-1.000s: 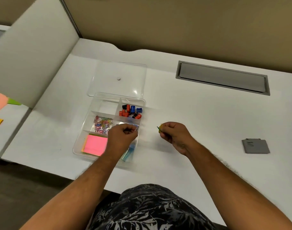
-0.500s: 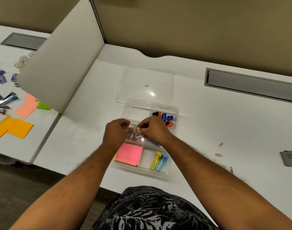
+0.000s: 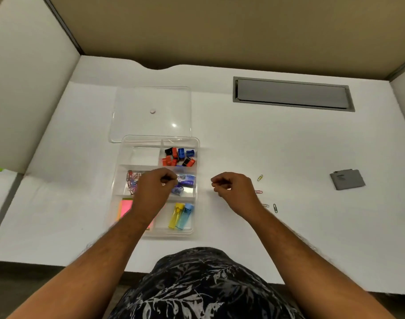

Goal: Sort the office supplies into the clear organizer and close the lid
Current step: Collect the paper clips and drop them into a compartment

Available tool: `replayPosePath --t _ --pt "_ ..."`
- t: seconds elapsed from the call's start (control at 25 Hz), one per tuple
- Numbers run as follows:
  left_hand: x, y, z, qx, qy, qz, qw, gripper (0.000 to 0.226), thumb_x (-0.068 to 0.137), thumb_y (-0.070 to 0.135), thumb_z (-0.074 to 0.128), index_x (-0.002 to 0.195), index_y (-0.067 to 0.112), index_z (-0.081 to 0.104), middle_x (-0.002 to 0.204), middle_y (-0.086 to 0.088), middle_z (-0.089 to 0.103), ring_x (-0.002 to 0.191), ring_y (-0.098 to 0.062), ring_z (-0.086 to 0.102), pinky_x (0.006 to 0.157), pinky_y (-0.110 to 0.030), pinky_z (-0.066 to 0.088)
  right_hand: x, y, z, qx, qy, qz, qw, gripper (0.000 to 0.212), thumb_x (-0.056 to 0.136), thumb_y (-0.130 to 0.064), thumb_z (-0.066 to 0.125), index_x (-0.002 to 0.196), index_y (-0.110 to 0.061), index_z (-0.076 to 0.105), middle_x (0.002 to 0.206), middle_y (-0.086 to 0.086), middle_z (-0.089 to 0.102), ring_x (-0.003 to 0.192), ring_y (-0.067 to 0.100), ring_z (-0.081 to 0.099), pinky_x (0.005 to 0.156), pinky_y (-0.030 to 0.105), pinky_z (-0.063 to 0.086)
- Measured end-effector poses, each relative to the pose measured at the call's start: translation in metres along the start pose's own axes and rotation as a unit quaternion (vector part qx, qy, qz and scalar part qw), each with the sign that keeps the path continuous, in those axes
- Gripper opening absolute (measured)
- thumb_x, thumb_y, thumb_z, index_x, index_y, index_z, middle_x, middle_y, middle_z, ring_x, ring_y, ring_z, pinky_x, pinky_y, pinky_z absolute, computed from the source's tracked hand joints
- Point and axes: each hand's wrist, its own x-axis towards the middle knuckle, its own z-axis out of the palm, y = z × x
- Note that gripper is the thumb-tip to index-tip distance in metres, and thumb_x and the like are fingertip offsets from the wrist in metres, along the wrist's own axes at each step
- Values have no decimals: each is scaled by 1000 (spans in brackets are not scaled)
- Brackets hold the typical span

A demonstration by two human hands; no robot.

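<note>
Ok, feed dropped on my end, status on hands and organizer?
Left hand curled over organizer, grip unclear. Right hand curled beside it. Lid off behind. Paper clips loose on desk.

White desk, matte top, divider panels on the left and far right. Clear organizer sits near the front edge, left of centre. Its clear lid lies flat just behind, front edge touching or slightly overlapped by the organizer. Grey cable hatch set into the top at rear right. Flat grey square lies well to the right. Loose paper clips between it and the organizer: yellow clip, red clip, pale clip, dark green clip.
</note>
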Motion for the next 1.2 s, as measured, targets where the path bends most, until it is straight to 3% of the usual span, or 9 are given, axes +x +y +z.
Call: replayPosePath --t 0.12,0.28,0.44,0.56,0.64,0.76,0.88,1.04,1.2 --pt "-5 35 51 5 -73 41 996 14 85 8 78 93 19 77 90 11 74 84 0 68 77 -4 47 -24 52 -50 -106 62 16 992 27 83 -1 70 99 -23 77 95 -12 74 84 4 69 85 21 56" --pt "-17 75 127 48 -166 79 982 20 87 9 75 102 21 75 98 10 70 89 -4 64 85 -19 51 -42 106 -100 -186 49 70 979 36 76 -16 85 106 -26 68 97 -10 59 76 2 56 81 29 53" --pt "-21 100 190 110 -239 78 961 42 82 22 82 121 23 66 114 9 62 100 -10 62 91 -30 52 -34 134 -117 -214 20 66 974 30 78 -22 85 102 -21 68 94 -3 66 84 17 63 81 36 54" --pt "-19 110 218 188 -215 66 956 64 75 44 85 130 23 58 123 7 53 103 -13 60 85 -32 53 -17 138 -120 -236 5 21 972 20 88 -19 76 108 -18 74 99 1 73 93 22 68 86 38 55" --pt "-16 117 232 194 -184 53 962 63 73 49 85 125 22 59 119 7 54 101 -12 58 80 -32 53 0 133 -126 -234 -14 -8 972 23 89 -14 73 112 -17 73 100 1 74 94 23 68 86 39 54" --pt "-10 126 244 183 -158 39 970 42 80 44 81 112 21 66 107 7 59 96 -12 59 77 -31 50 26 122 -140 -223 -78 -57 970 46 87 -5 69 130 -19 66 104 3 69 96 22 65 88 39 52" --pt "-3 126 247 199 -140 17 970 18 87 36 75 96 21 73 92 5 64 87 -16 62 74 -33 49 46 114 -148 -277 -166 -81 943 63 90 -10 72 149 -22 53 114 8 61 105 22 59 92 36 48" --pt "-2 121 246 210 -132 0 969 8 88 30 71 86 23 74 85 5 65 83 -19 63 70 -33 48 58 117 -149 -314 -162 -90 931 36 84 -20 79 119 -16 72 102 7 60 96 27 62 83 41 50" --pt "-2 125 248 218 -130 12 967 10 91 23 68 97 19 75 95 1 70 89 -20 64 73 -27 42 51 128 -146 -301 -110 -66 945 12 88 -23 78 89 -13 72 95 4 61 86 25 62 78 38 50"
